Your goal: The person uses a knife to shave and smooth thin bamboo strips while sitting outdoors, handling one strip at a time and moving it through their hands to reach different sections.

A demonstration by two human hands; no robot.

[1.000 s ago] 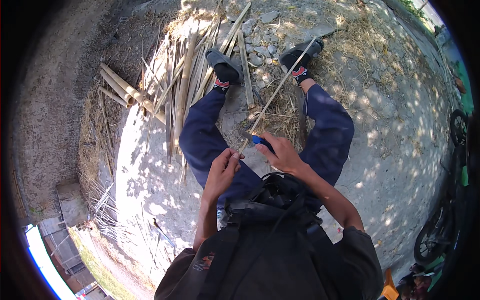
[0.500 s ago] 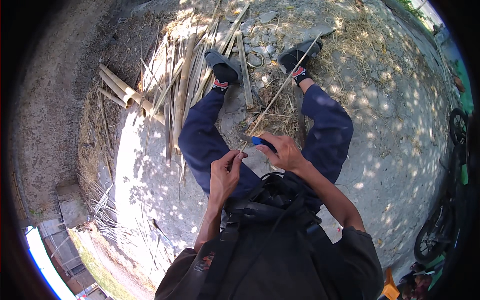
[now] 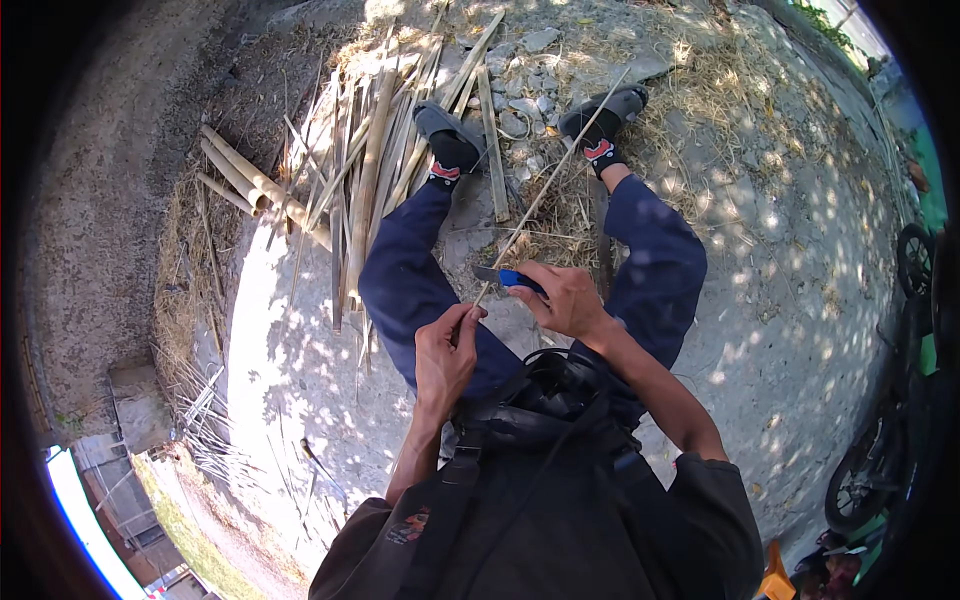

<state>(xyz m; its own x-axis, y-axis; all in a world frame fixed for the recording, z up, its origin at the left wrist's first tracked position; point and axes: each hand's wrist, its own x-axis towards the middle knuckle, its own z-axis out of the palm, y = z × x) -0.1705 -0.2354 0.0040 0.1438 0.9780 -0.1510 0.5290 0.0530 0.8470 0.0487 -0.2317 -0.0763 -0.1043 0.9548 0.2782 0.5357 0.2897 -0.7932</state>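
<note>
My left hand (image 3: 446,352) pinches the near end of a long thin bamboo strip (image 3: 541,197). From there the strip slants away to the upper right, its far end over my right shoe. My right hand (image 3: 566,300) is closed round the blue handle of a utility knife (image 3: 521,280). The knife's dark blade (image 3: 486,273) lies across the strip a little beyond my left fingertips; whether it cuts into the strip I cannot tell.
Split bamboo slats (image 3: 372,180) lie piled beyond my left leg, with thicker bamboo poles (image 3: 250,180) left of them. Stones and dry straw (image 3: 690,150) cover the ground ahead. Thin strips (image 3: 215,440) lie at the lower left. A motorcycle (image 3: 865,470) stands at the far right.
The strip's far end has shifted slightly left and nearer. My right hand and the knife have moved a little left. The left hand keeps its pinch on the strip.
</note>
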